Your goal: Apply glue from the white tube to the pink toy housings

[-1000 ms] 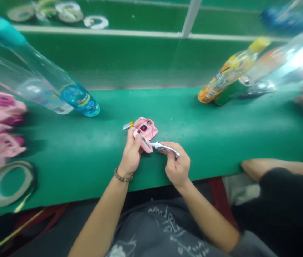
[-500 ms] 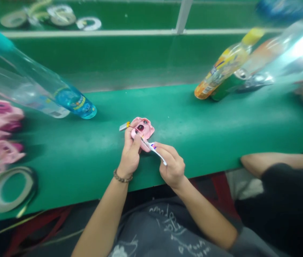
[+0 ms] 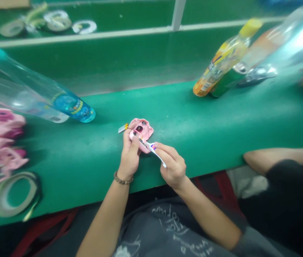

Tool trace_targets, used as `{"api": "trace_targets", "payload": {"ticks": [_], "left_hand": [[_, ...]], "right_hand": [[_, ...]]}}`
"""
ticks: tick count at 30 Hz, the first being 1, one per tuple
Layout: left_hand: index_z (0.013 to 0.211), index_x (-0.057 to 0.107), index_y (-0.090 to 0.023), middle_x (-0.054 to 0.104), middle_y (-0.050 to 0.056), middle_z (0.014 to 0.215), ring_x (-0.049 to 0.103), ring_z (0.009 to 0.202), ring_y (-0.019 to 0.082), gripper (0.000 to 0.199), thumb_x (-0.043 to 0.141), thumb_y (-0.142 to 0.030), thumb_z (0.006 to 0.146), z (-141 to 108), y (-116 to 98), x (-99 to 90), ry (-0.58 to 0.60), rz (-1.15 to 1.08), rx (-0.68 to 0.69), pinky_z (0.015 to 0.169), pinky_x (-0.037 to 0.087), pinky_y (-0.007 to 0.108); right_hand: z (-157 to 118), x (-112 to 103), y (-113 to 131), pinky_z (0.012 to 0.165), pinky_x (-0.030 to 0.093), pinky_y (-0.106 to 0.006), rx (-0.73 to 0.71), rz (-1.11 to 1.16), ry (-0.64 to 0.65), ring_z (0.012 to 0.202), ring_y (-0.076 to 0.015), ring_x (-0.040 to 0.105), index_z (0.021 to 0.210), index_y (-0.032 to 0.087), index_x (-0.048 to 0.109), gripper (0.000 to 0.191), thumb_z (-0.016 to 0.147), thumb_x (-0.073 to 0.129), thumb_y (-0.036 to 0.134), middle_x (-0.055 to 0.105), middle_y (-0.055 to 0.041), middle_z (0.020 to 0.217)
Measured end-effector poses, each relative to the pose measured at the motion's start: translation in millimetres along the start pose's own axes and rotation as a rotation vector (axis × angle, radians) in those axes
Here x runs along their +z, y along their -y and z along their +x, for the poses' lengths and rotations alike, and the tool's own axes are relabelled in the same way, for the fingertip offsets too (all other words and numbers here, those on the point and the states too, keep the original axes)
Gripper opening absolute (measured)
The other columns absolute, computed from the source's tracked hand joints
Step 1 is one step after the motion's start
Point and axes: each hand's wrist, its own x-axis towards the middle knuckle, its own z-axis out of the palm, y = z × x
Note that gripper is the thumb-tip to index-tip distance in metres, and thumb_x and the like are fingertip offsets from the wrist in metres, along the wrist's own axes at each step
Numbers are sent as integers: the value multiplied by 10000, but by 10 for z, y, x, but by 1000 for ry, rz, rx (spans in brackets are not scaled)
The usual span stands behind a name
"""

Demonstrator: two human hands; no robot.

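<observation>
My left hand (image 3: pixel 130 153) is closed on a pink plastic casing (image 3: pixel 146 131), which lies opened with dark round parts and thin wires inside. A small silver battery (image 3: pixel 123 128) with a yellow end sticks out by my left fingers, joined by a wire. In my right hand (image 3: pixel 172 165) is a slim white tool (image 3: pixel 159 155) with a coloured mark, pinched between thumb and fingers. Its upper end touches the lower right edge of the casing; the exact contact is too small to make out.
Pink parts (image 3: pixel 4 139) and a tape roll (image 3: pixel 14 194) lie at the left, below a blue-capped bottle (image 3: pixel 73 105). An orange-yellow bottle (image 3: pixel 218 66) and green can (image 3: pixel 229 79) stand back right. Another person's arm (image 3: pixel 282 160) rests at the right edge.
The view has shifted slightly. Both hands keep their holds on the casing and the white tool, with the tool's tip still at the casing's edge.
</observation>
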Motion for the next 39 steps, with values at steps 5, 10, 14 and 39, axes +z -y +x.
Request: {"api": "trace_targets", "payload": {"ticks": [5, 10, 14, 39], "left_hand": [[1170, 685, -325, 583, 18, 1374, 554, 1269, 291, 295, 614, -370, 887, 3, -84, 28, 16, -145, -37, 946, 597, 421], [1208, 667, -277, 626, 62, 1309, 557, 1253, 343, 386, 442, -364, 907, 11, -243, 2, 56, -375, -157, 836, 600, 522], [1184, 681, -170, 662, 112, 1237, 622, 1162, 315, 448, 390, -352, 897, 14, -295, 6, 3, -508, -161, 876, 575, 462], [1099, 714, -188, 656, 118, 1253, 545, 1255, 368, 462, 398, -402, 839, 41, -167, -12, 6, -353, -55, 1015, 476, 564]], "right_hand": [[20, -53, 17, 795, 665, -417, 153, 116, -145, 965, -237, 724, 1203, 324, 644, 449, 851, 545, 62, 733, -33, 1079], [104, -67, 140, 658, 673, -387, 523, 404, -266, 847, -222, 726, 1079, 323, 670, 241, 926, 526, 205, 706, -37, 1009], [248, -12, 260, 610, 648, -331, 564, 546, -82, 723, -178, 713, 1086, 299, 674, 224, 922, 553, 206, 707, -27, 988], [355, 343, 197, 837, 597, -309, 277, 281, -51, 892, -165, 713, 1063, 228, 671, 235, 883, 581, 107, 749, -31, 988]]}}
